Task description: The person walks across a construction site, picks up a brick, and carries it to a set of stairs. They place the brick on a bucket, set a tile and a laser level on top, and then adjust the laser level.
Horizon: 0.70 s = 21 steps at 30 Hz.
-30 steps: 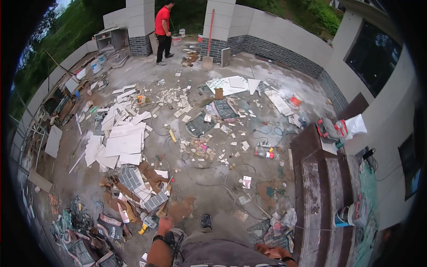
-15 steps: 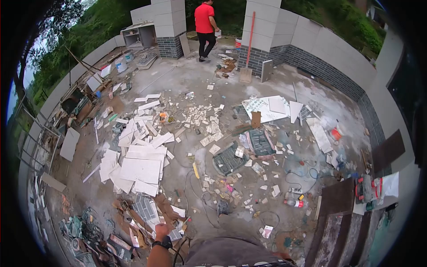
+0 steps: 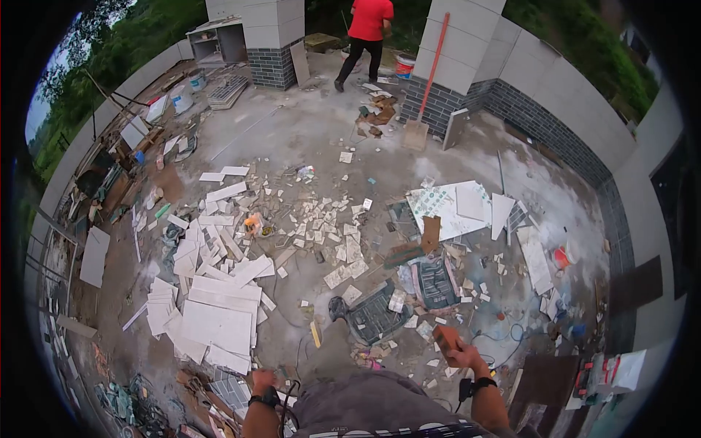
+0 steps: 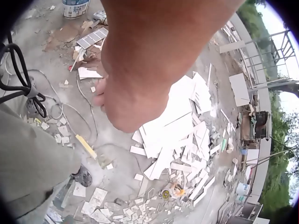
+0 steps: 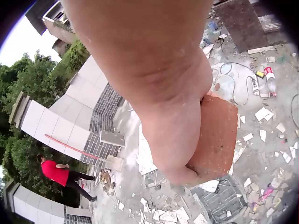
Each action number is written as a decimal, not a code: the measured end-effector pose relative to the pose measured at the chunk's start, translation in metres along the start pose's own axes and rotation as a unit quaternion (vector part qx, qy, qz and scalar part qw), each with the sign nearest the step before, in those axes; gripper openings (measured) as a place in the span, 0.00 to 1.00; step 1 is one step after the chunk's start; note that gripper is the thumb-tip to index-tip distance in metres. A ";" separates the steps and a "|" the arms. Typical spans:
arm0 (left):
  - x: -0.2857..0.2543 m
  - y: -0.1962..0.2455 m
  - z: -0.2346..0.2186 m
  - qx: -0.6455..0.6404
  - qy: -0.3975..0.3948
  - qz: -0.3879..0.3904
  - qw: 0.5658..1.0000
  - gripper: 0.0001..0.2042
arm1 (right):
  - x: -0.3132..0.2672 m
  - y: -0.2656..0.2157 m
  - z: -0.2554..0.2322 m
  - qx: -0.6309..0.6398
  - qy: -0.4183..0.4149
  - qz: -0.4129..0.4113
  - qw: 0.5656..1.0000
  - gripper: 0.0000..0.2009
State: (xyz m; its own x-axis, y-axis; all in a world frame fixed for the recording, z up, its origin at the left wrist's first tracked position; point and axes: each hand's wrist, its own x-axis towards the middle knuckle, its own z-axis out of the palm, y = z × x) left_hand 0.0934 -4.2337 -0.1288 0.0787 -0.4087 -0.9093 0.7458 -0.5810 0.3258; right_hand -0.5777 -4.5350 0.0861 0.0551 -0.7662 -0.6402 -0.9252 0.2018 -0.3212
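Note:
A reddish-brown brick (image 3: 446, 342) is in my right hand (image 3: 466, 358), held out in front of me to the right, above the littered floor. In the right wrist view the brick (image 5: 217, 137) shows beside the palm, with most of the fingers hidden behind it and the hand. My left hand (image 3: 264, 379) hangs at my left side, its fingers loosely bent and holding nothing. Only part of those fingers (image 4: 101, 93) shows in the left wrist view. Below and ahead of that hand lies a pile of white tile pieces (image 3: 219, 321).
Broken tile bits (image 3: 321, 226) cover the floor ahead. Dark plastic sheets (image 3: 376, 314) lie by my foot (image 3: 338, 307). A cable (image 5: 243, 91) and a plastic bottle (image 5: 270, 81) are on the right. Farther off, a person in red (image 3: 370, 22) walks near a shovel (image 3: 416, 134) leaning on a pillar.
I have stepped forward across the floor. My right hand has come up from the bottom edge with the brick now plainly visible. The person in red has moved along by the opening.

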 end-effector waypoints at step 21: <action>0.272 0.722 0.323 0.129 0.184 0.175 0.958 0.05 | 0.507 -0.339 -0.183 0.113 -0.328 0.165 0.923 0.33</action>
State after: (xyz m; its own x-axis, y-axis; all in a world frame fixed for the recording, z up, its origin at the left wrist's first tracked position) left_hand 0.4396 -4.9912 -0.0573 0.5584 -0.3620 -0.7464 0.4455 -0.6281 0.6379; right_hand -0.3045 -5.1038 -0.0015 0.0687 -0.1208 -0.9903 -0.8342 0.5375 -0.1235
